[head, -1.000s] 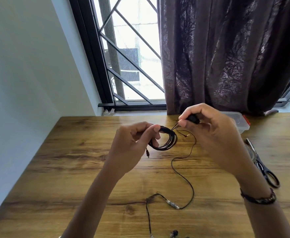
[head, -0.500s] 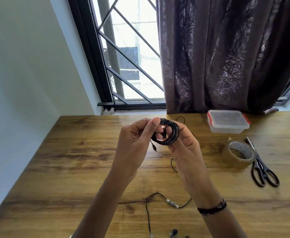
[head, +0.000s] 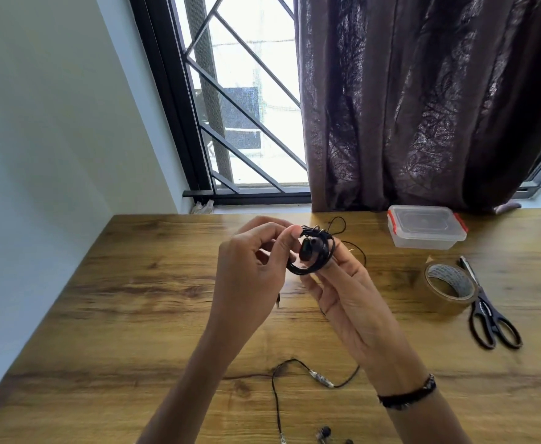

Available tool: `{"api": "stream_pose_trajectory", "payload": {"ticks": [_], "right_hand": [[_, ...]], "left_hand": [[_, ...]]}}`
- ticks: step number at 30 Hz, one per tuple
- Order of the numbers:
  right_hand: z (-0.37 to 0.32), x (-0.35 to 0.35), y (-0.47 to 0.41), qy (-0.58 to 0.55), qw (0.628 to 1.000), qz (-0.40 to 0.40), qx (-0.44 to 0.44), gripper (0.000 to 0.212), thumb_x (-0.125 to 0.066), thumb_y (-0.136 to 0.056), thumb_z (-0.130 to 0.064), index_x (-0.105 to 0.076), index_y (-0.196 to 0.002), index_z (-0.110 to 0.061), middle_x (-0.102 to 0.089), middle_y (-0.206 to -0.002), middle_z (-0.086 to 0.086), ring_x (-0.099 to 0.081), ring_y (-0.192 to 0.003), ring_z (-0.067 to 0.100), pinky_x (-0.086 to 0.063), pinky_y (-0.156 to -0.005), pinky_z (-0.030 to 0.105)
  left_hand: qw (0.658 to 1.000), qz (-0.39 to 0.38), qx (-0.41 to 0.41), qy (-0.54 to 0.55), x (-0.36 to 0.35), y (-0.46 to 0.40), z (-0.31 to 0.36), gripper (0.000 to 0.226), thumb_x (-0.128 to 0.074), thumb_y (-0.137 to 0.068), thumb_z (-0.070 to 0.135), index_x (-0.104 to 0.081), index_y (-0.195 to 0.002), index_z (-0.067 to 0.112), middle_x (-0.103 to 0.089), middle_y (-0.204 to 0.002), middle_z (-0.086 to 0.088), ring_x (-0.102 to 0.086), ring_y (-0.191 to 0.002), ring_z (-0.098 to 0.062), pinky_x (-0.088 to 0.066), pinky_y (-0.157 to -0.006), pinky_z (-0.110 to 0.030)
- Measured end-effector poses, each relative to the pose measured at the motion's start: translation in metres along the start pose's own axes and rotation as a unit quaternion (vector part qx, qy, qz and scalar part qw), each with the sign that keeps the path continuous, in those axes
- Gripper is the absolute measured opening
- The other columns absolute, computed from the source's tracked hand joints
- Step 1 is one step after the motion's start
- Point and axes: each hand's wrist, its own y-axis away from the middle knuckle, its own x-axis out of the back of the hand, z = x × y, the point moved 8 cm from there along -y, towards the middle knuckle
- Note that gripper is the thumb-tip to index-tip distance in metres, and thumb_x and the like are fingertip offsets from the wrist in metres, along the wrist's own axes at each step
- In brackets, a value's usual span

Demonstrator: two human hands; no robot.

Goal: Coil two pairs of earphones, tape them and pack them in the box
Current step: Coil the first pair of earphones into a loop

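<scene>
From the head camera, we are looking down at a wooden worktop (head: 134,315) below a barred window. We are seeing the left hand (head: 250,277) pinching a coil of black earphones (head: 310,254) between thumb and forefinger, above the worktop's far middle. The right hand (head: 349,296) is cupping the coil from beneath, its fingers curling up against the loops. A loose end of that cord is trailing toward the back edge. A second pair of earphones (head: 320,379) is lying uncoiled near the front edge, between the forearms. To the right, a clear plastic box (head: 426,225) with red clips is sitting closed by the curtain (head: 422,100). A roll of brown tape (head: 448,288) is standing near it, touching black scissors (head: 487,315).
</scene>
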Motion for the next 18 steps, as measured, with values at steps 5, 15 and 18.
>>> {"api": "stream_pose_trajectory", "payload": {"ticks": [5, 15, 18], "right_hand": [[-0.002, -0.003, 0.004, 0.012, 1.0, -0.001, -0.006, 0.025, -0.051, -0.095, -0.015, -0.061, -0.115, -0.004, -0.07, -0.099, 0.006, -0.066, -0.087, 0.01, -0.055, -0.074, 0.021], [-0.031, -0.011, 0.012, 0.371, 0.911, 0.046, 0.176, 0.037, -0.075, -0.079, -0.024, -0.054, -0.109, -0.029, -0.069, -0.093, 0.001, -0.069, -0.085, 0.013, -0.054, -0.072, 0.024], [-0.041, -0.019, 0.019, 0.482, 0.829, 0.061, 0.276, 0.023, -0.072, -0.085, -0.017, -0.061, -0.104, -0.022, -0.065, -0.103, -0.004, -0.067, -0.092, 0.01, -0.058, -0.074, 0.023]], "left_hand": [[0.996, 0.038, -0.043, -0.074, 0.003, 0.002, 0.006, 0.017, -0.06, -0.092, 0.019, -0.072, -0.084, 0.01, -0.062, -0.083, 0.016, -0.062, -0.075, -0.003, -0.047, -0.058, -0.007], [0.992, 0.042, -0.058, -0.101, 0.001, 0.006, 0.005, 0.023, -0.057, -0.09, 0.024, -0.072, -0.086, 0.008, -0.063, -0.087, 0.01, -0.061, -0.071, -0.005, -0.051, -0.059, -0.014], [0.994, 0.038, -0.056, -0.088, 0.003, 0.005, 0.005, 0.022, -0.057, -0.091, 0.022, -0.072, -0.082, 0.008, -0.066, -0.087, 0.007, -0.062, -0.071, -0.006, -0.052, -0.06, -0.014]]}}
